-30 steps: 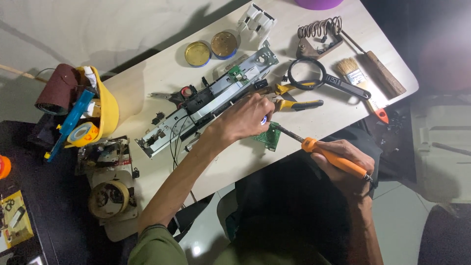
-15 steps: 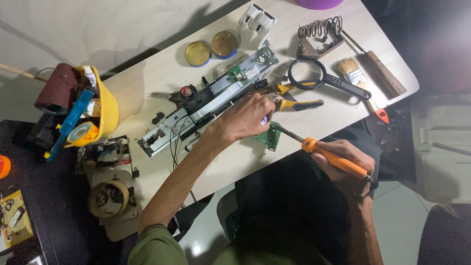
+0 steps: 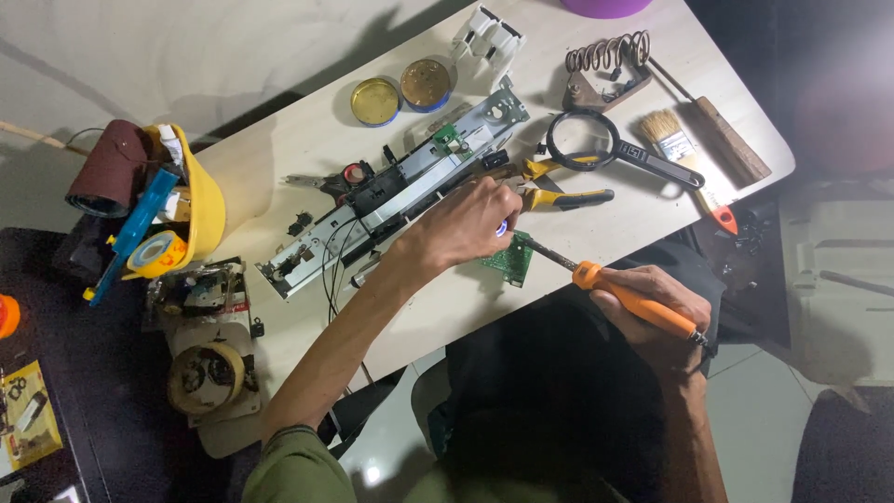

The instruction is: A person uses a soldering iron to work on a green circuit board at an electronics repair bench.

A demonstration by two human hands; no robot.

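Note:
A small green circuit board (image 3: 511,260) lies near the table's front edge. My left hand (image 3: 466,222) rests over its far side, fingers curled on a small blue-tipped thing that I cannot make out. My right hand (image 3: 652,305) grips the orange handle of a soldering iron (image 3: 610,285), whose dark tip reaches onto the green board. Just beyond my left hand lies a long metal chassis (image 3: 391,191) with wires and a second small green board.
Yellow-handled pliers (image 3: 563,196), a black magnifying glass (image 3: 596,149), a coil iron stand (image 3: 605,70), a brush (image 3: 684,154) and two round tins (image 3: 400,91) lie on the pale table (image 3: 279,168). A yellow hard hat (image 3: 200,200) with tape and tools sits at the left.

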